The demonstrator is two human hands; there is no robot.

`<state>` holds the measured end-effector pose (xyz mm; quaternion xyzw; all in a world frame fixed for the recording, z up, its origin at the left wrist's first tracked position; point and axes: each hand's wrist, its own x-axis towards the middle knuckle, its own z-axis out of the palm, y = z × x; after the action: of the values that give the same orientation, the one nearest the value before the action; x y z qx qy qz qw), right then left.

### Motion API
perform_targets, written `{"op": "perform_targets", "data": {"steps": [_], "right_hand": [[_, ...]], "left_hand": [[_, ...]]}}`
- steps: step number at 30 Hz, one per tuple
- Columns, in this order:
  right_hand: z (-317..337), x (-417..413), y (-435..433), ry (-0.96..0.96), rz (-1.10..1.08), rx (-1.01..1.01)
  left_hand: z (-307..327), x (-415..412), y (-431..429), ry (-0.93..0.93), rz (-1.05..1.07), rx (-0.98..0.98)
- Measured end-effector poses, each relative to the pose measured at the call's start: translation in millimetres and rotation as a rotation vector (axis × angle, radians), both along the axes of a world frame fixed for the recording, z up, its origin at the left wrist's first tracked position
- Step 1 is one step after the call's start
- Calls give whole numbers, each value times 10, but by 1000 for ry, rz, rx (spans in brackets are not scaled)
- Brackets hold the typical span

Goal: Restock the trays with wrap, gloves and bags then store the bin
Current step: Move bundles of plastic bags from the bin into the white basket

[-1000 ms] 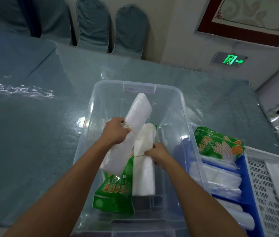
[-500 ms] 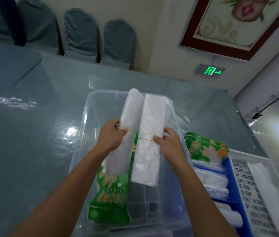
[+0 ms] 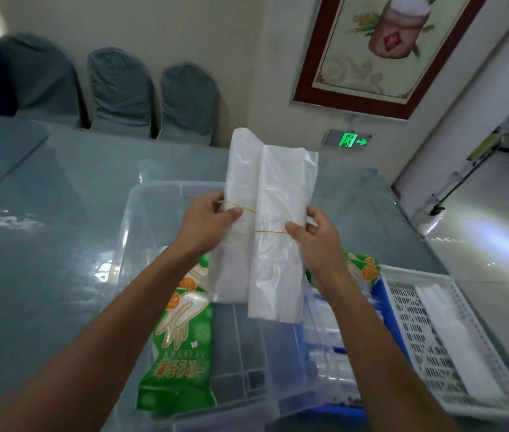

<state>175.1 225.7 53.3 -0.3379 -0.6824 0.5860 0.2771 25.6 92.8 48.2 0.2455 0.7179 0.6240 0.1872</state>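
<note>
Two bundles of white plastic bags, each tied with a yellow rubber band, are held upright side by side above the clear plastic bin (image 3: 128, 244). My left hand (image 3: 206, 222) grips the left bag bundle (image 3: 237, 182). My right hand (image 3: 318, 241) grips the right bag bundle (image 3: 281, 260). A green glove packet (image 3: 178, 353) lies inside the bin at its left. To the right stand a blue tray (image 3: 387, 310) holding another green glove packet (image 3: 362, 269) and white rolls, and a white slotted tray (image 3: 418, 338) with a white bag bundle (image 3: 452, 335) in it.
The bin and trays rest on a grey-blue table (image 3: 44, 260) under a glossy cover. Three covered chairs (image 3: 122, 92) line the far wall. A framed picture (image 3: 381, 48) and a green exit sign (image 3: 349, 140) hang on the wall; shiny floor lies at the right.
Both hands have lifted the two bag bundles up out of the bin and brought them side by side. The camera has tilted upward.
</note>
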Motion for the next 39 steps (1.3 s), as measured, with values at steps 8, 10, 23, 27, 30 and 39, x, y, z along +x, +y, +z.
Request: {"op": "perform_targets", "data": {"steps": [8,10,23,27,30,39], "right_hand": [[375,1315,517,89,-167,84],[389,1779,619,72,-196,83],[-578,4411,1109,-166,-410,-123],[-876,4837,1248,-215,-444,-196],[-1025,4972,1405,-215,-459,-246],[-1307,4675,2218,-293,-405,-297]], "left_hand": [[460,1098,734,78,-183,70],[445,1510,924,67,-223,56],[-725,3814,1809,-280,-386,-159],[-1025,4089,1977,-366,-360,-271],[-1148,4197,2151,-408,-319,-304],[-1509,4047,2960,-469,-219,-348]]}}
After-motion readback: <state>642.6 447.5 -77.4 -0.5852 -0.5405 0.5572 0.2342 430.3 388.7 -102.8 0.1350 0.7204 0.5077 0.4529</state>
